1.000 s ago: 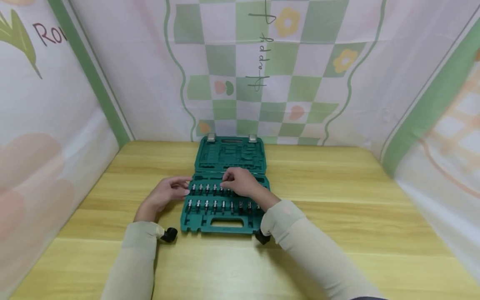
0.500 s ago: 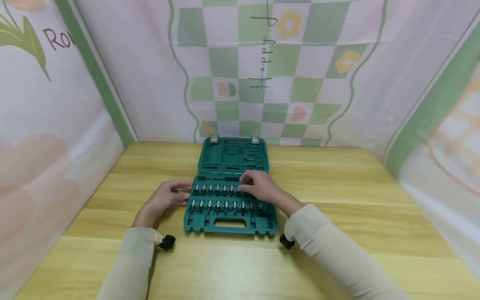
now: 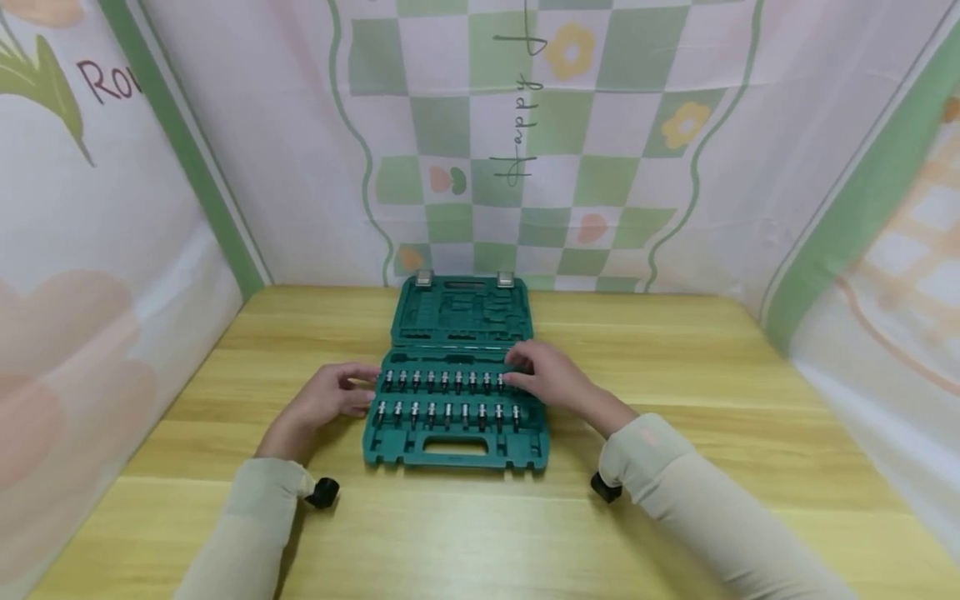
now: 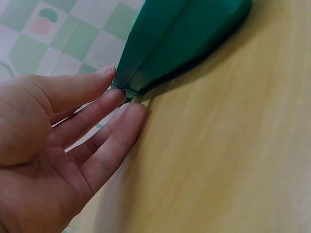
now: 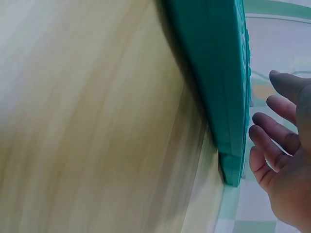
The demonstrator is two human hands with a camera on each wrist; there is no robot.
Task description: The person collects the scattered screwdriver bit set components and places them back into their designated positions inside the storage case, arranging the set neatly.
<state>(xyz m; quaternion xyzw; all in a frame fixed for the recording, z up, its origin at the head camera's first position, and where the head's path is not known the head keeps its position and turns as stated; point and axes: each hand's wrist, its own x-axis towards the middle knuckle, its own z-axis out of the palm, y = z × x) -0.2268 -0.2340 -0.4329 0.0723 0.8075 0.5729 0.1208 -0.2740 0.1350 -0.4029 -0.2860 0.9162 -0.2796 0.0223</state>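
Observation:
A green plastic tool case [image 3: 450,397] lies unfolded on the table. Its base carries two rows of small silver bit sockets with dark ends, an upper row [image 3: 446,382] and a lower row [image 3: 448,414]. Beside the case's left edge is my left hand [image 3: 330,396]; in the left wrist view its relaxed fingertips [image 4: 133,114] touch or nearly touch the case corner. My right hand [image 3: 558,379] is over the right end of the upper row, thumb close to the last socket. Its fingers [image 5: 272,141] are loosely bent with nothing visible between them in the right wrist view.
The lid [image 3: 465,312], moulded with recesses and fitted with two metal latches [image 3: 506,279], leans back near the patterned curtain [image 3: 536,133]. A handle opening [image 3: 455,447] is at the case's front. The wooden table [image 3: 660,350] extends around it.
My right hand has moved rightward along the upper row to its far end, uncovering the sockets there. My left hand stays by the case's left edge. The view shifts slightly.

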